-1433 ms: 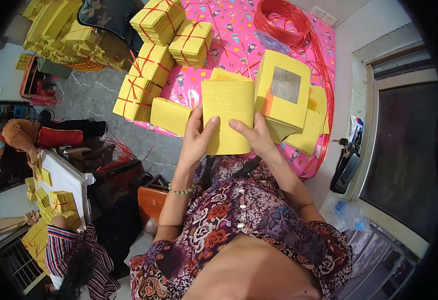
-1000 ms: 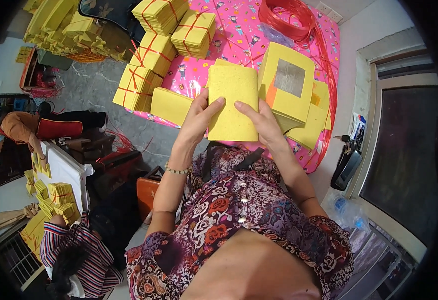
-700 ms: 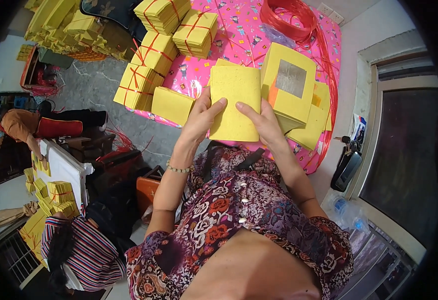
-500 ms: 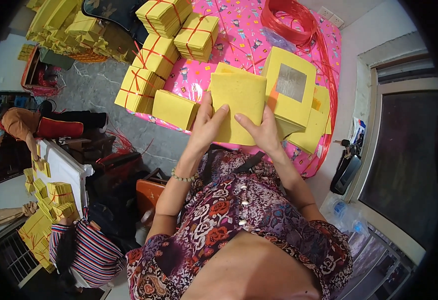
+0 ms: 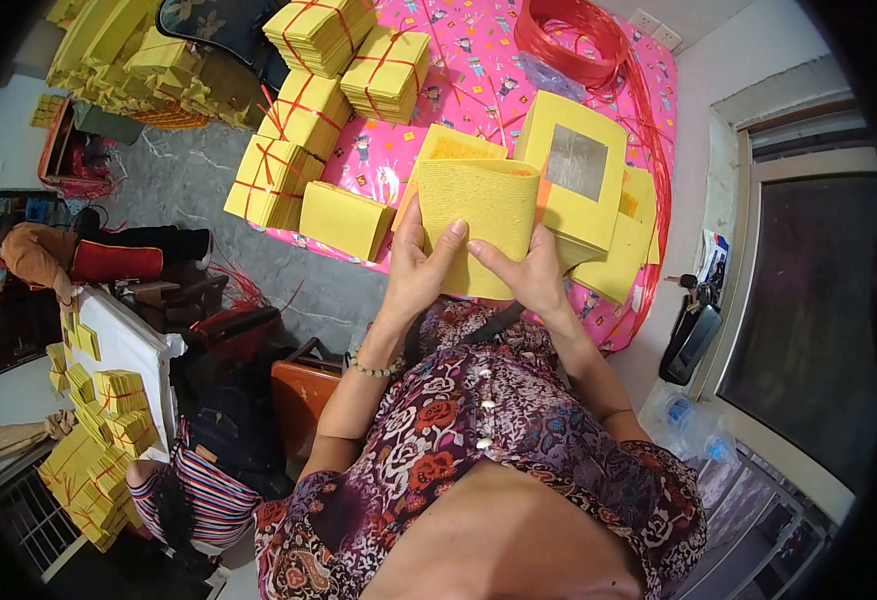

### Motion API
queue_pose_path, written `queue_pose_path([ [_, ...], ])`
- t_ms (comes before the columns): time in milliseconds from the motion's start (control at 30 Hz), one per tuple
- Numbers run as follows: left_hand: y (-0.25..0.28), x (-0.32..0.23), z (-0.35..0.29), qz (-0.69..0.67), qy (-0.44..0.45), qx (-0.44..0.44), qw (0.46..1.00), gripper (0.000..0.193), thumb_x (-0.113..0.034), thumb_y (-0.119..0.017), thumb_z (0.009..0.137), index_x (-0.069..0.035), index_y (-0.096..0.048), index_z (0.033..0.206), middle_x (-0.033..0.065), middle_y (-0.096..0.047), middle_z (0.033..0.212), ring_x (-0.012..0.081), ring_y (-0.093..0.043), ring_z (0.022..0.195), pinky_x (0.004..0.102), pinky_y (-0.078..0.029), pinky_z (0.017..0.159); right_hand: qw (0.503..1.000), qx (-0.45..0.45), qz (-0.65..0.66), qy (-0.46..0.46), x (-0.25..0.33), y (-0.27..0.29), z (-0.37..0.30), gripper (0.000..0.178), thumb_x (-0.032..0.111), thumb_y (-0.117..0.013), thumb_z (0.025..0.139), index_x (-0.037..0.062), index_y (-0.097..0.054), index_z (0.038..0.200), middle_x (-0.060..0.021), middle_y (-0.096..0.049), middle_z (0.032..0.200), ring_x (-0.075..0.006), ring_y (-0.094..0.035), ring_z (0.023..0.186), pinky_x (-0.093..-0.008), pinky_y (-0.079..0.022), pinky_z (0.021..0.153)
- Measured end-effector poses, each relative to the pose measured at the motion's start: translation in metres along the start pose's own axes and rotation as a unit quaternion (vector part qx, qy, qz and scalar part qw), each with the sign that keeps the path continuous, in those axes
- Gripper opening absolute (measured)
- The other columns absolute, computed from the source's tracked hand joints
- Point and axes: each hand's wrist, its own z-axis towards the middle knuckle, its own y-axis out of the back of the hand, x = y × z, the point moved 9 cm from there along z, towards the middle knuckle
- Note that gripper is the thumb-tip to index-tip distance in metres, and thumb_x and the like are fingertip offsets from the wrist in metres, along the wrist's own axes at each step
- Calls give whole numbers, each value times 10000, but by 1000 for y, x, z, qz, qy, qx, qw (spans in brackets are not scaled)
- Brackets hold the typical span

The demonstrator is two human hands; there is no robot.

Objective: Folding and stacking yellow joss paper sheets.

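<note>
A bent sheet of coarse yellow paper (image 5: 478, 205) is held between my two hands over the near edge of the pink table. My left hand (image 5: 424, 262) grips its left side, thumb on top and fingers underneath. On the opposite side my right hand (image 5: 524, 264) holds it the same way, the two thumbs close together. The sheet's far end curls over in a loop. Behind it lies a yellow sheet with an orange patch (image 5: 458, 143). Right of my hands is a stack of yellow paper with a silvery square (image 5: 577, 163); to the left sits a folded yellow stack (image 5: 346, 220).
Red-tied yellow bundles (image 5: 276, 178) line the table's left side. A coil of red plastic strip (image 5: 570, 45) lies at the far right of the pink patterned tablecloth (image 5: 463, 85). Two people work at a white table (image 5: 136, 345) to the left. A window (image 5: 798, 290) is at right.
The paper's far end has risen and curled over toward me, showing its ribbed surface. The orange-patched sheet behind is more exposed. Both hands keep their hold.
</note>
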Motion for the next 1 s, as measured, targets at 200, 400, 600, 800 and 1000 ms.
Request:
queue_pose_path([
  [200,0,4,-5,-11,-12,-16,1000,501,-33,-536,919,24,-320,1368,124,-514,1252,166,-502,1143,296,-411,958,998,-23,59,8,1,1,-2,333,178,-667,866,-17,-577,1120,-67,-652,1010,-104,-603,895,-266,-494,775],
  [400,-4,6,-8,-9,-3,-20,1000,466,-39,-511,933,21,-325,1356,130,-512,1255,168,-497,1152,300,-400,973,996,-47,79,15,-6,5,-2,290,163,-614,912,-22,-566,1131,-61,-649,1009,-97,-595,889,-259,-487,772],
  [600,-4,14,-9,-35,40,-29,998,462,-34,-506,935,17,-323,1356,132,-516,1259,171,-501,1151,302,-404,972,997,-40,69,10,-12,6,0,296,167,-619,909,-17,-566,1135,-65,-650,1010,-94,-593,886,-253,-485,770],
  [800,-8,11,-14,-60,43,-24,997,482,-39,-504,939,6,-300,1373,127,-519,1261,172,-514,1144,303,-421,959,995,-49,79,25,1,10,3,296,175,-604,919,-14,-558,1142,-61,-642,1007,-88,-585,894,-246,-482,772],
  [1000,-7,14,-19,-55,49,-21,997,492,-47,-504,943,2,-291,1384,127,-520,1260,171,-519,1138,302,-430,953,995,-43,85,34,5,13,8,262,162,-564,943,-22,-539,1128,-48,-630,990,-78,-578,881,-236,-479,765],
])
